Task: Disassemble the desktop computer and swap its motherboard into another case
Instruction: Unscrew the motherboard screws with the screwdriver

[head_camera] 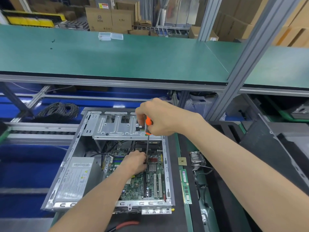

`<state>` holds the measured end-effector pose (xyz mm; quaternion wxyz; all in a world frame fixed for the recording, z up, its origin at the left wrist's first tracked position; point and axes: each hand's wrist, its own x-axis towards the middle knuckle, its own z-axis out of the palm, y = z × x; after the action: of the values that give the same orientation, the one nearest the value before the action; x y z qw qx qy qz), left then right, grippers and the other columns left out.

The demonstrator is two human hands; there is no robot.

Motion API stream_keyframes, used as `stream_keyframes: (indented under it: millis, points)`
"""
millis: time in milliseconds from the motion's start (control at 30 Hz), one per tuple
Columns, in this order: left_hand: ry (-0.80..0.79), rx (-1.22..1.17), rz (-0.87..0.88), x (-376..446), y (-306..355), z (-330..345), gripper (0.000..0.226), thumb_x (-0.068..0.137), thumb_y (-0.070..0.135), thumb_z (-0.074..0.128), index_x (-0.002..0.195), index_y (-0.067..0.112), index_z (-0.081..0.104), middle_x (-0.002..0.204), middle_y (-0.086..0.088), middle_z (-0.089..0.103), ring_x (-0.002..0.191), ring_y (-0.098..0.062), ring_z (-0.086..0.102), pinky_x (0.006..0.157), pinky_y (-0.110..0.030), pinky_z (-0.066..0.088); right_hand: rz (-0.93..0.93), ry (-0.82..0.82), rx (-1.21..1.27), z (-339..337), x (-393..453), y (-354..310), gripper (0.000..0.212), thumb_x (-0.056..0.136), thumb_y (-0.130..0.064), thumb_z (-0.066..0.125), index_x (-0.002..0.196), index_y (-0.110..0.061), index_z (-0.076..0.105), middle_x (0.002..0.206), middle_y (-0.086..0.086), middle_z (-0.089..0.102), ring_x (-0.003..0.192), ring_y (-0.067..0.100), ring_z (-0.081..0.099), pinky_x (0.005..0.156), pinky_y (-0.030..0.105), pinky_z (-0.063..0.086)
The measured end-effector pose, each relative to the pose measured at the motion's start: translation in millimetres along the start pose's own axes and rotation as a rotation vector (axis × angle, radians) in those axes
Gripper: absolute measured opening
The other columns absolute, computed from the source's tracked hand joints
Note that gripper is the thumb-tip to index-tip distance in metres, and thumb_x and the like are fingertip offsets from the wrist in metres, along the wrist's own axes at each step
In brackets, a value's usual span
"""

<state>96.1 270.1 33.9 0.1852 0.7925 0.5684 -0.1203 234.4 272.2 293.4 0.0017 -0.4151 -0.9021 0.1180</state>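
The open case [107, 158] lies on its side with its cover off, and the motherboard [142, 181] is seated on the case floor, so the swap looks to be in its early-middle stretch: a CPU chip [182, 161] and a memory stick [185, 186] already lie just right of the case, which suggests those parts are out, while the board itself has yet to be freed and lifted. The right hand [160, 117] is curled round the orange handle of a screwdriver [148, 139], whose shaft runs straight down into the case; the left hand [135, 162] is down on the board with its fingers gathered at the shaft's lower end, though whether they pinch it or a screw cannot be told. The power supply [75, 178] sits in the case's left part, the drive cage [120, 126] spans its far end, and loose cables [107, 154] cross the board beneath it. A red-handled tool [127, 224] lies in front of the case.
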Motion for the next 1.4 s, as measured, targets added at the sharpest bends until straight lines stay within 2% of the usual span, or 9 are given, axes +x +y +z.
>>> stream_keyframes:
  millis: [233,400,533,700,867,967,1167,1300,1400]
  points:
    - [0.043,0.0,0.011,0.8,-0.9,2.9,0.032,0.093,0.034,0.06,0.116,0.012,0.064,0.116,-0.012,0.063,0.109,-0.034,0.058,0.093,-0.047,0.053,0.207,0.189,-0.268,6.1,-4.6,-3.1,0.039,0.094,-0.054,0.056,0.086,-0.018,0.043,0.071,-0.002,0.032,0.07,0.028,0.041,0.063,0.037,0.032]
    - [0.053,0.015,0.019,3.0,-1.4,4.1,0.032,0.092,0.035,0.06,0.116,0.015,0.066,0.116,-0.01,0.064,0.11,-0.033,0.058,0.092,-0.046,0.053,0.053,0.086,-0.131,4.5,-3.1,-0.3,0.005,0.09,-0.017,0.059,0.086,-0.017,0.057,0.084,-0.001,0.055,0.082,0.024,0.054,0.061,0.031,0.04]
    - [0.039,0.005,0.013,4.0,-3.3,5.5,0.032,0.091,0.037,0.059,0.118,0.02,0.066,0.12,-0.007,0.063,0.116,-0.03,0.055,0.096,-0.044,0.051,-0.054,0.029,0.07,1.5,-10.1,-0.7,0.03,0.076,-0.001,0.068,0.091,-0.026,0.057,0.094,-0.003,0.05,0.077,0.013,0.051,0.06,0.031,0.042]
    - [0.024,-0.014,-0.02,3.5,-0.8,1.6,0.031,0.09,0.038,0.061,0.117,0.022,0.065,0.117,-0.009,0.062,0.114,-0.03,0.057,0.094,-0.043,0.052,0.162,0.179,-0.234,7.5,-7.0,0.6,0.038,0.094,-0.054,0.057,0.099,-0.017,0.052,0.077,-0.002,0.036,0.071,0.027,0.042,0.061,0.036,0.032]
    - [0.004,-0.009,-0.013,1.6,-1.8,1.2,0.037,0.092,0.042,0.059,0.125,0.026,0.061,0.118,-0.012,0.061,0.113,-0.034,0.058,0.09,-0.043,0.053,0.023,0.083,-0.127,3.3,-2.3,0.1,0.005,0.091,-0.016,0.057,0.086,-0.016,0.06,0.079,0.0,0.055,0.084,0.026,0.056,0.061,0.034,0.041]
    - [0.002,0.014,-0.013,0.9,-2.8,2.8,0.038,0.093,0.046,0.056,0.127,0.028,0.058,0.12,-0.013,0.06,0.112,-0.034,0.058,0.089,-0.043,0.053,-0.079,0.022,0.047,2.5,-7.5,0.7,0.027,0.078,0.0,0.062,0.091,-0.024,0.062,0.093,-0.005,0.056,0.08,0.016,0.054,0.065,0.035,0.046]
    - [0.013,0.05,-0.016,0.9,-2.0,4.4,0.043,0.096,0.047,0.053,0.13,0.022,0.057,0.118,-0.013,0.062,0.107,-0.035,0.062,0.086,-0.044,0.054,0.133,0.199,-0.187,9.7,-5.8,3.8,0.035,0.092,-0.05,0.06,0.089,-0.018,0.045,0.075,0.001,0.038,0.062,0.024,0.04,0.053,0.033,0.026]
    - [0.02,0.066,-0.01,-0.8,-1.4,6.0,0.041,0.098,0.047,0.051,0.128,0.021,0.057,0.116,-0.013,0.063,0.106,-0.035,0.063,0.084,-0.044,0.054,0.033,0.147,-0.1,8.6,-3.2,4.0,0.004,0.089,-0.016,0.058,0.085,-0.014,0.057,0.077,0.0,0.051,0.077,0.028,0.051,0.061,0.036,0.042]
    - [0.032,0.073,0.008,-1.4,-1.8,7.8,0.039,0.099,0.045,0.049,0.128,0.02,0.056,0.115,-0.014,0.063,0.104,-0.036,0.064,0.082,-0.043,0.054,-0.049,0.052,0.097,6.6,-9.8,2.8,0.027,0.075,-0.002,0.062,0.092,-0.022,0.061,0.094,-0.003,0.053,0.08,0.017,0.054,0.062,0.034,0.045]
